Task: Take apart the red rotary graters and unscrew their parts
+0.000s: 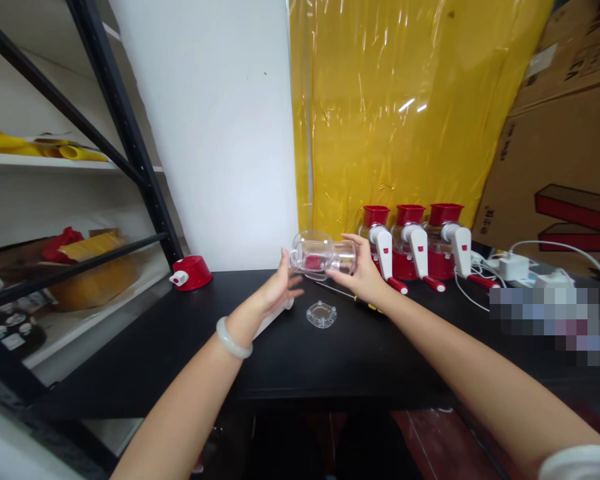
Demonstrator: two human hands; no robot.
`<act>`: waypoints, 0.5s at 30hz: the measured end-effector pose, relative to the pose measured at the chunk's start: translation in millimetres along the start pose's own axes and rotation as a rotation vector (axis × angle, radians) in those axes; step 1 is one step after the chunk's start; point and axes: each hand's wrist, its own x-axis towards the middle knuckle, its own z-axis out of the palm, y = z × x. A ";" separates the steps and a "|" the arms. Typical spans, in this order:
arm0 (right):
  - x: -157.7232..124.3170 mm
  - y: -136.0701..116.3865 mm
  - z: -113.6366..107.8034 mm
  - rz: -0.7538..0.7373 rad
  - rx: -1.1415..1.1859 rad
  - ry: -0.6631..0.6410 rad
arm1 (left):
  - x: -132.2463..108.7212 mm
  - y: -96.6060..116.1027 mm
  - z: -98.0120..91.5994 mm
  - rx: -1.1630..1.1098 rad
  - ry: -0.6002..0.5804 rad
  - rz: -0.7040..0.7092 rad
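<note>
Sideways — clear housing [322, 251] between right-hand fingers [356, 239].

There are three crank machines [419, 250], one base [196, 273], one clear housing [314, 248], one ring [323, 324], perhaps one screwdriver [364, 303].

A clear plastic housing [310, 247], see-through and glossy, is held sideways above the black surface [350, 360], its wide, rounded chamber toward the left hand [275, 290] and its narrower cylindrical neck in the fingers of the right hand [366, 272]. A red patch shows through the chamber wall; whether it sits inside or behind is unclear.
</note>
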 end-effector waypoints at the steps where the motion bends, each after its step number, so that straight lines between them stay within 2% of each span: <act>1: 7.4 0.0 1.5 0.057 0.057 -0.003 | -2.8 7.4 -4.7 0.054 0.113 0.135; 2: 14.6 0.2 3.6 0.104 0.101 -0.015 | -6.5 15.1 -9.1 0.120 0.150 0.260; 4: 27.5 0.7 11.0 0.167 0.151 -0.058 | -15.2 29.1 -16.3 0.278 0.064 0.416; 6: 38.5 1.1 23.1 0.196 0.184 -0.107 | -22.2 38.5 -20.9 0.405 0.005 0.449; 9: 50.5 2.9 43.1 0.238 0.238 -0.142 | -23.3 44.3 -30.2 0.498 0.064 0.405; 11: 53.0 6.4 50.3 0.279 0.241 -0.142 | -17.8 47.0 -44.8 0.566 0.177 0.388; 12: 51.8 9.1 50.7 0.288 0.215 -0.144 | -13.8 48.9 -55.7 0.616 0.275 0.401; 15: 36.9 21.1 41.2 0.263 0.077 -0.228 | 0.1 55.7 -99.7 0.884 0.694 0.360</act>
